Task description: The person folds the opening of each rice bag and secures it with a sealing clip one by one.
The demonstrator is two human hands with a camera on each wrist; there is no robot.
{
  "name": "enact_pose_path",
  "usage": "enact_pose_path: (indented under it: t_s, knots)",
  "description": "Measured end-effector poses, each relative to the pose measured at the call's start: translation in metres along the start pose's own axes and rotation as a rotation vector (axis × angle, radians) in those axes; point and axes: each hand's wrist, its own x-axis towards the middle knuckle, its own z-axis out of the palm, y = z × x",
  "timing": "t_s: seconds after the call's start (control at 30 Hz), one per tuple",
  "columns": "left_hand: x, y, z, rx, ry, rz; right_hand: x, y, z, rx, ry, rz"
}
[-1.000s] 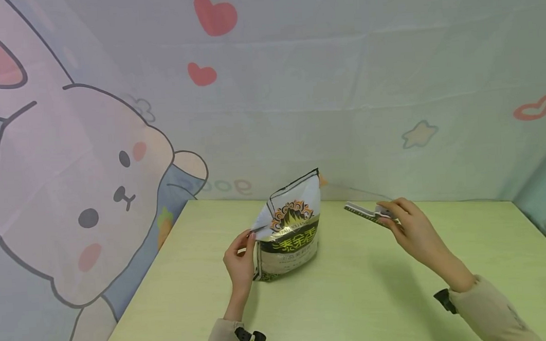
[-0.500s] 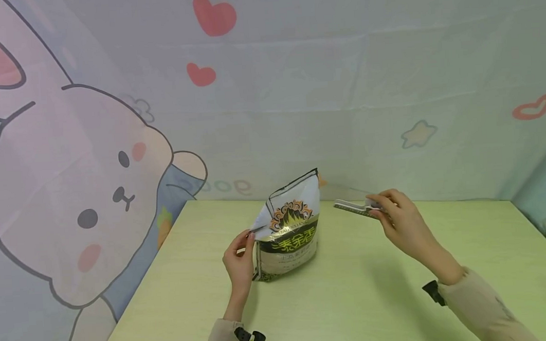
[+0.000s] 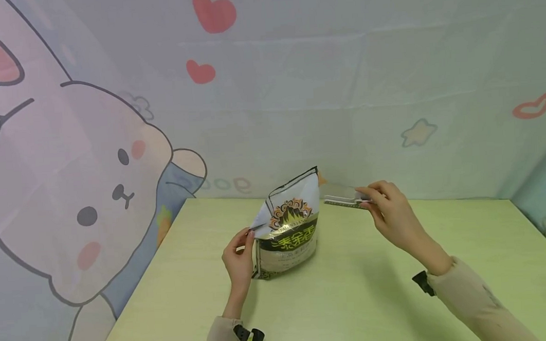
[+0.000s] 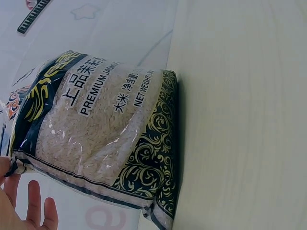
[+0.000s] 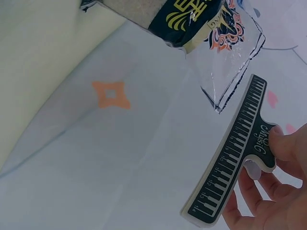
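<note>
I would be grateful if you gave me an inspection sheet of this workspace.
Surface: pale yellow-green table.
Job's things: rice bag, standing on the table; piano-print clip, held in the air beside the bag's upper part, apparently apart from it.
Clutter: nothing seen.
Grips: left grip pinches the bag's side edge; right grip holds the clip.
Cables: nothing seen.
Surroundings: backdrop behind the table, printed with a rabbit and hearts.
</note>
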Motion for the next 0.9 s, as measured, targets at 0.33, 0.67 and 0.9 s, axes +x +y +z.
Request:
enact_pose_path:
  t_s: [0.33, 0.67, 0.9]
  knots:
    - [0.001, 0.000, 0.000, 0.001, -0.006, -0.006, 0.013, -0.004, 0.006, 0.056, 0.037, -0.001]
    - [-0.001, 0.000, -0.002, -0.002, 0.007, -0.018, 0.021, -0.009, 0.012, 0.067, 0.021, -0.002]
    - [0.001, 0.001, 0.000, -0.001, 0.004, -0.021, 0.029, -0.009, 0.011, 0.072, 0.050, -0.009]
